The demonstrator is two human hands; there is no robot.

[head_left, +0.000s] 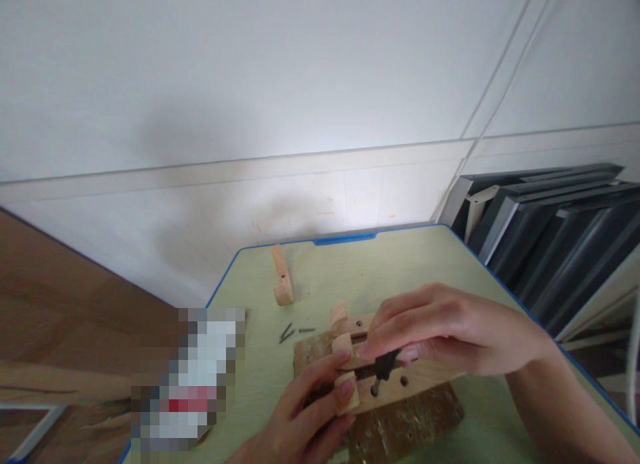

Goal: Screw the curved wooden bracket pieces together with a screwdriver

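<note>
One curled left hand [317, 401] grips wooden pieces [389, 389], the right hand [440, 324] pinches a dark tool [385, 365], and open table [325, 274] stretches beyond to its blue edge [345, 239].

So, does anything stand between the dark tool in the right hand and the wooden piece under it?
Nothing visible does: the dark tool in the right hand has its tip at a hole in the wooden piece. The left hand lies to one side.

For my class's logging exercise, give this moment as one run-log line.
left hand: holding wooden piece near one end; right hand: holding dark tool, tip at hole; table: loose fasteners, wooden hook
</note>
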